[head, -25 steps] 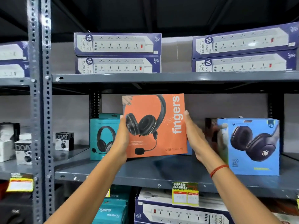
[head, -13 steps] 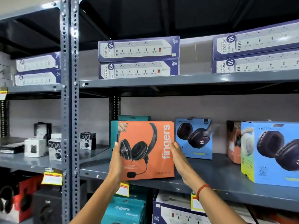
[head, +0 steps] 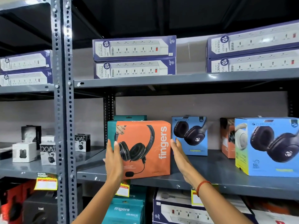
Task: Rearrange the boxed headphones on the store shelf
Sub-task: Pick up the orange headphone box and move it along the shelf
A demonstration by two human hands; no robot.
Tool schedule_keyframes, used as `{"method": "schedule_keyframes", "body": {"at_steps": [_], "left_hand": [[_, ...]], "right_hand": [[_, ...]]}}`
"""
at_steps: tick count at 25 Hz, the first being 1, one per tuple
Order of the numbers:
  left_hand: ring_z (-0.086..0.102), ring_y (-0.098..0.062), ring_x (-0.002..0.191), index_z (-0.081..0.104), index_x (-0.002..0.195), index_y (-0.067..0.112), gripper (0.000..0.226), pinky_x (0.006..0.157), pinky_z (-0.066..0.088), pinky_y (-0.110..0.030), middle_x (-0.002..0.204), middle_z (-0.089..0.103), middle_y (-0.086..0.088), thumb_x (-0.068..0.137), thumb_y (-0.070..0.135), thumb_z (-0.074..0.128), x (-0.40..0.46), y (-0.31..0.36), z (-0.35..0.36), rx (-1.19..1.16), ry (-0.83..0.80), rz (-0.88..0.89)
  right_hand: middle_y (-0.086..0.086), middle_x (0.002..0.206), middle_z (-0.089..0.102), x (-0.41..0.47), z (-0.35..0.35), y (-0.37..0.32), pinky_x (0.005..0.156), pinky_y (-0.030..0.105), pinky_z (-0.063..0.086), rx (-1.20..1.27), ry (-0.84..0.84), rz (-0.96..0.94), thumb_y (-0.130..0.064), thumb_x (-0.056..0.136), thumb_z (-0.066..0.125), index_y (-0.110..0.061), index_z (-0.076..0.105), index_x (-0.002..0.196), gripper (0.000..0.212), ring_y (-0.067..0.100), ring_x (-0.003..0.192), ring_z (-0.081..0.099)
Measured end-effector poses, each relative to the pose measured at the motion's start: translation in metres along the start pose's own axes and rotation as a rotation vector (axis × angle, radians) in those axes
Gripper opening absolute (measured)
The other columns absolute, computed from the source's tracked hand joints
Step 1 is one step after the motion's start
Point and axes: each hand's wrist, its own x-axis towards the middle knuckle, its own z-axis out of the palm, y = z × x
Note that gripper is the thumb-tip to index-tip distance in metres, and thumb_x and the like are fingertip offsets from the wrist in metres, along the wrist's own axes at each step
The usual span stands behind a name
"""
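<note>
An orange "fingers" headphone box (head: 145, 147) stands upright near the front left of the grey middle shelf (head: 202, 178). My left hand (head: 114, 160) presses its left edge and my right hand (head: 179, 154) presses its right edge, so both hold it. Right behind it a teal headphone box (head: 111, 128) shows at the left and top. A small blue headphone box (head: 190, 135) stands further back to the right. A large blue one (head: 267, 146) sits at the right front, with an orange box (head: 226, 138) behind it.
A perforated grey upright (head: 62, 110) stands left of the boxes. Small earbud boxes (head: 48, 151) sit on the left bay. Power strip boxes (head: 134, 57) fill the upper shelf. Teal boxes (head: 124, 210) and more strip boxes lie on the shelf below. Price tags (head: 47, 181) hang from the shelf lip.
The orange box has come down from mid-air to the left and now rests on the shelf in front of the teal box. Both hands stay on its sides.
</note>
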Motion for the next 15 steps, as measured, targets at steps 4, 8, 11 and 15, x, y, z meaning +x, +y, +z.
{"method": "schedule_keyframes", "body": {"at_steps": [4, 8, 11, 15], "left_hand": [[-0.002, -0.008, 0.146, 0.013, 0.156, 0.027, 0.062, 0.122, 0.002, -0.049, 0.165, 0.01, 0.004, 0.102, 0.052, 0.028, -0.013, 0.061, 0.011, 0.004, 0.065, 0.342], [0.012, -0.008, 0.149, 0.016, 0.156, 0.025, 0.062, 0.121, 0.009, -0.035, 0.164, 0.015, 0.008, 0.101, 0.05, 0.031, -0.027, 0.149, 0.061, -0.28, -0.122, 0.331], [0.013, -0.011, 0.149, 0.014, 0.156, 0.033, 0.065, 0.118, 0.011, -0.037, 0.164, 0.012, 0.012, 0.099, 0.059, 0.029, -0.043, 0.192, 0.109, -0.449, -0.386, 0.091], [0.014, -0.017, 0.149, 0.015, 0.155, 0.036, 0.074, 0.118, 0.01, -0.042, 0.164, 0.013, 0.01, 0.092, 0.072, 0.026, -0.08, 0.197, 0.173, -0.446, -0.689, -0.143]], "right_hand": [[-0.011, 0.166, 0.002, -0.014, -0.025, -0.029, 0.117, 0.046, 0.011, 0.007, 0.101, -0.082, -0.072, 0.092, 0.028, -0.041, 0.001, 0.155, 0.076, 0.015, 0.151, 0.004], [-0.01, 0.165, 0.01, -0.027, -0.063, -0.082, 0.119, 0.042, 0.009, 0.036, 0.269, -0.228, -0.06, 0.099, 0.031, -0.035, 0.009, 0.156, 0.067, 0.014, 0.15, 0.008], [-0.011, 0.164, 0.012, -0.041, -0.098, -0.116, 0.118, 0.036, 0.009, 0.022, 0.367, -0.335, -0.061, 0.098, 0.03, -0.033, 0.01, 0.156, 0.068, 0.01, 0.15, 0.008], [-0.011, 0.164, 0.014, -0.06, -0.159, -0.125, 0.12, 0.042, 0.009, 0.013, 0.488, -0.317, -0.061, 0.099, 0.029, -0.033, 0.012, 0.157, 0.067, 0.012, 0.15, 0.008]]}}
